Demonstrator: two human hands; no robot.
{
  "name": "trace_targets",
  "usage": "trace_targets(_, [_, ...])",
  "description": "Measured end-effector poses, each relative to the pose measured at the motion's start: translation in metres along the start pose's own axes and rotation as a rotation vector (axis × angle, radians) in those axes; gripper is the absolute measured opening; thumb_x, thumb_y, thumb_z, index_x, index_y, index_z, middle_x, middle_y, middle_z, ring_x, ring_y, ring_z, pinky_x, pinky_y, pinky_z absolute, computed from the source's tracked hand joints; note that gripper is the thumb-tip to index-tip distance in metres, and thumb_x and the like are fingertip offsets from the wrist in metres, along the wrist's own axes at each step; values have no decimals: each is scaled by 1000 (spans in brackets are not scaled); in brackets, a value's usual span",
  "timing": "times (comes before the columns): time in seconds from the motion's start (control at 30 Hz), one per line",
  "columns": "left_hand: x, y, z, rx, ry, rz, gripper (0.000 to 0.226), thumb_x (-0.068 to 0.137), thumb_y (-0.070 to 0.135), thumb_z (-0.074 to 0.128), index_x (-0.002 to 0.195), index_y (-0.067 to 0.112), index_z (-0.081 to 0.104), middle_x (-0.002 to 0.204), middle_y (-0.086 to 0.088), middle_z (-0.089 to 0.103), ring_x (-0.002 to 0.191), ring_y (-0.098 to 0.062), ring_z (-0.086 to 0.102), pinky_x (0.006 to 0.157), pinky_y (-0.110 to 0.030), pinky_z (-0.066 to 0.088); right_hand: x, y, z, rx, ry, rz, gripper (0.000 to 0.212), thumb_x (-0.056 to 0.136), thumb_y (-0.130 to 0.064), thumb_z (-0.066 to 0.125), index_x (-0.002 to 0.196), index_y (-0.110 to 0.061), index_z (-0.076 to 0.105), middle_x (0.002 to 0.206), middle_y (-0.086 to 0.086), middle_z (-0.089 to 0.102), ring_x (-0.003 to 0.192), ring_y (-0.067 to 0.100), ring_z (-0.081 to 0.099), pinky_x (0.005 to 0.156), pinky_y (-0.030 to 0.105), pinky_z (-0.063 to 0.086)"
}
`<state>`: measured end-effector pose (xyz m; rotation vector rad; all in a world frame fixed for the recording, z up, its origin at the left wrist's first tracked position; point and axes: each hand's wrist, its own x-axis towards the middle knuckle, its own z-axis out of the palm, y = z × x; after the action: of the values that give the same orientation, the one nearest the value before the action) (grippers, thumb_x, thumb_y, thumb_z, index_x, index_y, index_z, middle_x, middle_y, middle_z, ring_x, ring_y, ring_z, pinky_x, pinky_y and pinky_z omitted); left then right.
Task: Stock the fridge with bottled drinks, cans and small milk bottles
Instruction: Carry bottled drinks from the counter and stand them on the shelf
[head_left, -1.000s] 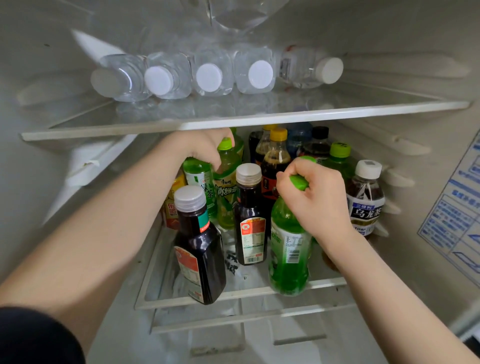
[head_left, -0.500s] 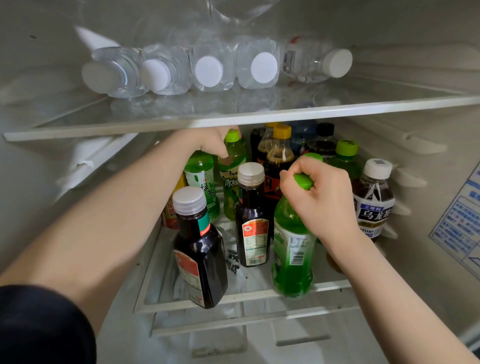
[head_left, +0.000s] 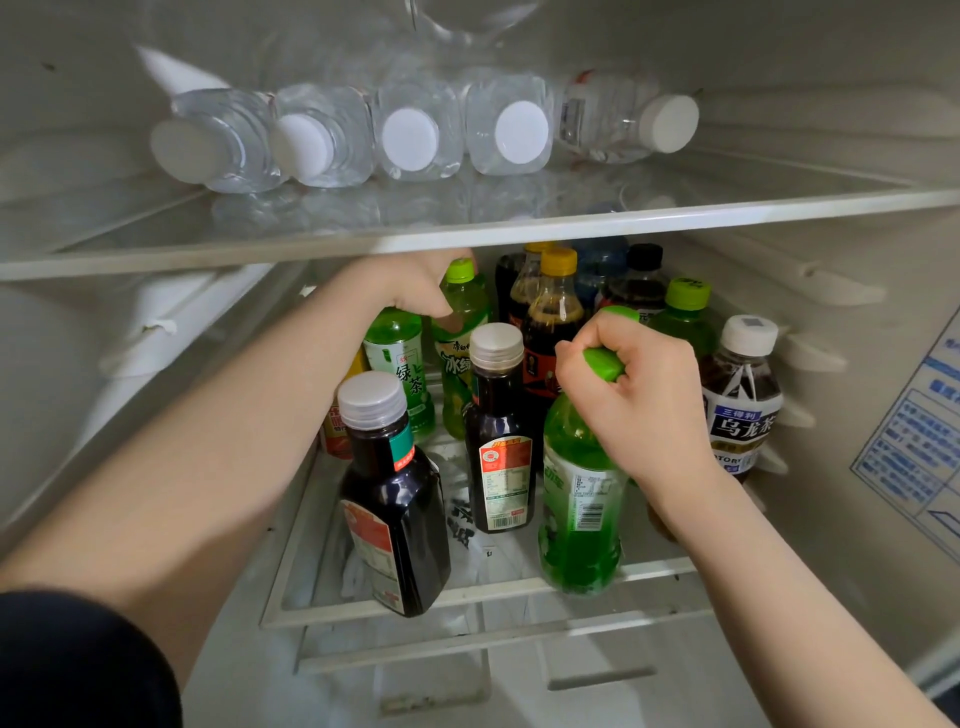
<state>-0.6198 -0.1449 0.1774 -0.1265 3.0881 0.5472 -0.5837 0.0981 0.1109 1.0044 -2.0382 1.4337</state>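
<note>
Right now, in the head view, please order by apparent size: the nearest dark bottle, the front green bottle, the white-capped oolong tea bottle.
1. nearest dark bottle, widest.
2. front green bottle, nearly equal height; ranking unsure.
3. oolong tea bottle, smallest, but farther back.

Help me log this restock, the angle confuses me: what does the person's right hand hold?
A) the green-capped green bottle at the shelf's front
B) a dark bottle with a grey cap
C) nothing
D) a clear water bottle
A: the right hand has its fingers curled round the green cap of the green bottle at the front of the lower shelf.
</note>
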Motion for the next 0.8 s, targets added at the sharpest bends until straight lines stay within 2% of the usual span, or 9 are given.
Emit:
trace_targets(0.37, [-7, -1, 1, -84, 23, 3, 48, 71, 12, 80, 112, 11, 54, 110, -15, 61, 104, -34, 59, 89, -52, 50, 1, 0, 1, 8, 0, 21, 21, 86, -22, 62, 66, -16, 58, 56, -5, 54, 56, 10, 51, 54, 26, 41])
trace_targets(0.57, [-8, -1, 4, -86, 45, 12, 45, 71, 13, 81, 107, 16, 53, 110, -15, 62, 103, -35, 59, 89, -52, 51, -1, 0, 0, 18, -5, 20, 22, 86, -21, 62, 65, -17, 57, 55, -8, 53, 54, 6, 49, 53, 22, 37])
trace_targets(0.7, [-7, -2, 7, -138, 54, -4, 57, 70, 9, 81, 119, 12, 53, 118, -13, 60, 111, -32, 57, 96, -49, 48, -2, 0, -2, 23, -4, 11, 22, 86, -22, 62, 65, -20, 55, 55, -9, 52, 54, 6, 49, 53, 23, 37])
trace_targets(0.8, [-9, -4, 4, -161, 41, -61, 71, 76, 11, 77, 137, 13, 42, 138, -13, 49, 125, -28, 48, 106, -42, 40, -1, 1, -3, 20, -6, 7, 23, 86, -22, 62, 64, -19, 55, 56, -8, 52, 55, 9, 50, 54, 25, 39])
